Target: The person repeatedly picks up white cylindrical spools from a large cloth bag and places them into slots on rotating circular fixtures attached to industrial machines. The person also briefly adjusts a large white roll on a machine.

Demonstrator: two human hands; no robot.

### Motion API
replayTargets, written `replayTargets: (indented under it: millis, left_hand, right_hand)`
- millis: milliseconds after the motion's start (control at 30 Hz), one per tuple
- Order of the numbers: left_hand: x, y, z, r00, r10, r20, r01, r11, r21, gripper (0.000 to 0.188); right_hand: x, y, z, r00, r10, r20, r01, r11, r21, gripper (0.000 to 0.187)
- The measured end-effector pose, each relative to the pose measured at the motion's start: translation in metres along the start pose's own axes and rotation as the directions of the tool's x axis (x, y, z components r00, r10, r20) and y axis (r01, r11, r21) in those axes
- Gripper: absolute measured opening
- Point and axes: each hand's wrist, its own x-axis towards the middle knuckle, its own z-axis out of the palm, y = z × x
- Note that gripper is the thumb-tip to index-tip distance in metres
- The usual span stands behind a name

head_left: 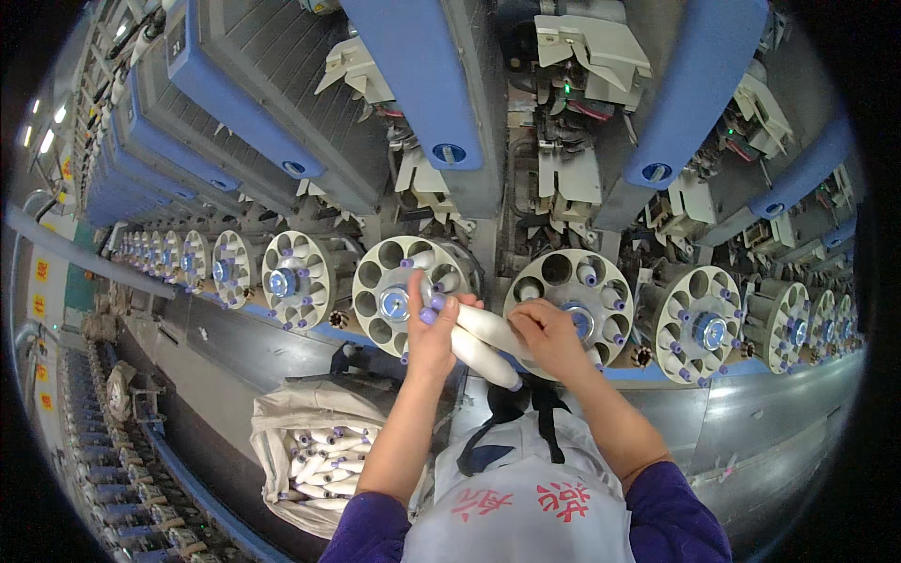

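Observation:
My left hand (435,338) is closed around the purple tube ends of white yarn bobbins. One bobbin (481,324) lies above another bobbin (483,357), and both slant down to the right. At the right end of the upper bobbin, my right hand (549,338) has its fingers drawn together in a pinch; a thread between them is too fine to make out. Both hands are in front of two round cream magazines. The left magazine (373,329) has several unfilled pockets and some with bobbins. The right magazine (556,272) holds several purple-tipped bobbins around a blue hub.
A cloth sack (272,441) full of yarn bobbins (324,464) stands at my lower left. More magazines (699,324) run in a row to both sides. Blue and grey machine housings (413,75) rise behind them. A rail (89,253) crosses at far left.

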Motion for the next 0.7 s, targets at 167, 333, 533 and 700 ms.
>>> replayTargets:
  millis: [167, 333, 533, 700]
  left_hand:
    - [0.003, -0.009, -0.003, 1.000, -0.016, 0.003, 0.016, 1.000, -0.007, 0.049]
    - [0.010, -0.025, -0.015, 0.994, 0.109, 0.014, -0.110, 0.988, 0.109, 0.042]
    - [0.013, -0.064, -0.011, 0.931, 0.329, -0.160, -0.272, 0.915, 0.299, 0.039]
    - [0.002, -0.077, -0.002, 0.993, 0.049, -0.105, -0.058, 0.994, -0.091, 0.051]
  right_hand:
    - [0.021, 0.000, 0.019, 0.991, -0.067, 0.117, 0.073, 0.996, -0.049, 0.029]
    - [0.055, 0.012, 0.032, 0.949, -0.152, 0.275, 0.160, 0.987, -0.005, 0.029]
    - [0.074, 0.053, 0.046, 0.849, 0.216, 0.482, -0.434, 0.805, 0.404, 0.024]
    - [0.054, 0.042, 0.024, 0.938, 0.091, 0.334, -0.158, 0.971, 0.179, 0.023]
